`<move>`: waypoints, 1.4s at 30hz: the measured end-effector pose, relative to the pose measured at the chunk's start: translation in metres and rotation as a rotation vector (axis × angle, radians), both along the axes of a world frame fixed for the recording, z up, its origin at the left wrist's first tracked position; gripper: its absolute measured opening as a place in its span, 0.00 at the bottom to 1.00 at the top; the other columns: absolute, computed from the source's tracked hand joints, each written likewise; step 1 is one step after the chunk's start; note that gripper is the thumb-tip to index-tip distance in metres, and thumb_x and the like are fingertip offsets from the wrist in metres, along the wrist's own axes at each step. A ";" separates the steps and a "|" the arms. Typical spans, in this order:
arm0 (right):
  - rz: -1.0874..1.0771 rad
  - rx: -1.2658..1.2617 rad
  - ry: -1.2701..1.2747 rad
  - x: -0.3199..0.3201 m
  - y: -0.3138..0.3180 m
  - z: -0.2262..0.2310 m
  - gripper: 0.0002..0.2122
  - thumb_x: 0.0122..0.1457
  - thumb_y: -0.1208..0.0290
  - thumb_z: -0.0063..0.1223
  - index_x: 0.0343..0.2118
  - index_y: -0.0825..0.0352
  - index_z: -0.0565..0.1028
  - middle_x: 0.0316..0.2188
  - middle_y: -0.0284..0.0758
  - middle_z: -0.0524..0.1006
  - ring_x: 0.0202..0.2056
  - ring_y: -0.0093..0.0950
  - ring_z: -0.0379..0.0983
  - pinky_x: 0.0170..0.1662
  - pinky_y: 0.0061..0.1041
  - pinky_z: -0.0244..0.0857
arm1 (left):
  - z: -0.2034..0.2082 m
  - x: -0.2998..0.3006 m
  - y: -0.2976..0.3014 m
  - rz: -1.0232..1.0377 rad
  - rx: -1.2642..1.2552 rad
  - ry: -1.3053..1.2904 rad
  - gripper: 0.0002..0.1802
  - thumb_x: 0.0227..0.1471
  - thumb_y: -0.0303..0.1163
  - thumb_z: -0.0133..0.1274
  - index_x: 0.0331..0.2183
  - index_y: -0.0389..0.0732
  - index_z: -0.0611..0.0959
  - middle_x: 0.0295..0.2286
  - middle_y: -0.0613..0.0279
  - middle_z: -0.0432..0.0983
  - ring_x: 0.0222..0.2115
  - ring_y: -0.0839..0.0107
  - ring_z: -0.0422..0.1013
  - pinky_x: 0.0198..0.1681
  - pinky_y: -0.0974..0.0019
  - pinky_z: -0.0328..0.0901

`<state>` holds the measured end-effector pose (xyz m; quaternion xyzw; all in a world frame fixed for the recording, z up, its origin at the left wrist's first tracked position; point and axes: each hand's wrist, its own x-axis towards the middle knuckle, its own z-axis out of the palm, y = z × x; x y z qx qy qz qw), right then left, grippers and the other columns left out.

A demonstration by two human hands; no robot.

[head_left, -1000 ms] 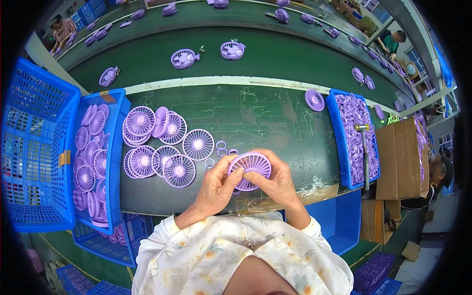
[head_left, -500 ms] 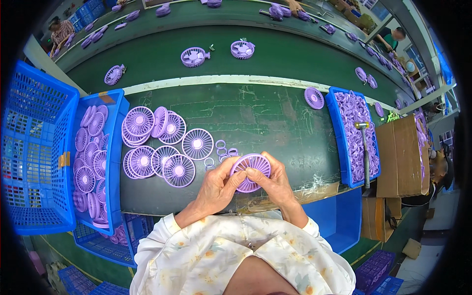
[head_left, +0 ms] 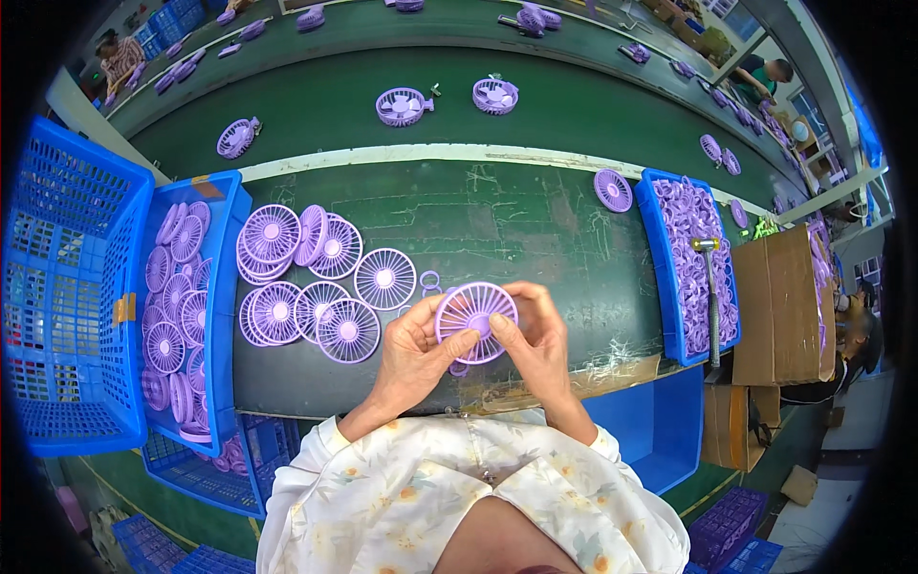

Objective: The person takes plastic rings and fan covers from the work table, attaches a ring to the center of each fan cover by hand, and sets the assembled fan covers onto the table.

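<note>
A round purple fan grille (head_left: 470,308) is held between both hands near the bench's front edge, its spoked face turned up. My left hand (head_left: 409,364) grips its left rim, thumb on the lower spokes. My right hand (head_left: 537,349) closes round the right side, with its thumb by the hub. Part of a small purple ring (head_left: 460,368) shows below the grille; I cannot tell whether it is attached. Other small rings (head_left: 430,279) lie just beyond my left hand, partly hidden. To the left, several loose grilles (head_left: 384,277) lie spread and overlapping on the bench.
A blue crate (head_left: 226,287) of grilles stands left, beside a larger blue basket (head_left: 72,383). At right, a hammer (head_left: 711,297) rests across a blue bin (head_left: 660,258) of purple rings, near a cardboard box (head_left: 779,306). Fan heads (head_left: 402,107) sit on the green conveyor beyond; people work farther off.
Both hands have tilted the grille and shifted it slightly left, and the small ring now shows beneath it. On the conveyor, the fan heads have moved right.
</note>
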<state>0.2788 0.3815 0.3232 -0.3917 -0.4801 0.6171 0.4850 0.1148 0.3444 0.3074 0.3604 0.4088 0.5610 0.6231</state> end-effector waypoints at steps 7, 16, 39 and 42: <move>0.003 0.713 -0.725 0.003 -0.004 0.014 0.16 0.46 0.79 0.68 0.40 0.65 0.82 0.39 0.35 0.79 0.41 0.34 0.75 0.42 0.30 0.71 | -0.004 0.002 -0.001 0.032 0.032 0.003 0.20 0.60 0.26 0.53 0.53 0.30 0.72 0.41 0.59 0.79 0.39 0.78 0.75 0.41 0.73 0.72; -0.087 0.708 -0.758 -0.003 -0.008 0.003 0.15 0.46 0.79 0.67 0.40 0.64 0.83 0.36 0.36 0.79 0.39 0.33 0.76 0.40 0.28 0.72 | -0.004 -0.002 -0.003 0.012 0.005 0.064 0.20 0.64 0.34 0.50 0.52 0.31 0.74 0.37 0.63 0.80 0.35 0.84 0.72 0.36 0.78 0.68; 0.091 -0.008 0.022 0.014 -0.017 -0.021 0.19 0.58 0.70 0.63 0.51 0.70 0.71 0.45 0.33 0.75 0.45 0.20 0.72 0.47 0.21 0.69 | 0.008 -0.003 0.003 -0.184 -0.028 0.024 0.17 0.55 0.29 0.61 0.44 0.32 0.79 0.35 0.63 0.81 0.35 0.81 0.75 0.38 0.75 0.72; 0.086 -0.112 0.009 0.011 -0.022 -0.030 0.14 0.65 0.66 0.54 0.48 0.70 0.72 0.39 0.29 0.78 0.41 0.15 0.72 0.45 0.19 0.68 | 0.004 0.000 0.002 -0.129 -0.029 0.122 0.15 0.55 0.28 0.61 0.43 0.32 0.79 0.34 0.63 0.81 0.35 0.81 0.75 0.38 0.74 0.72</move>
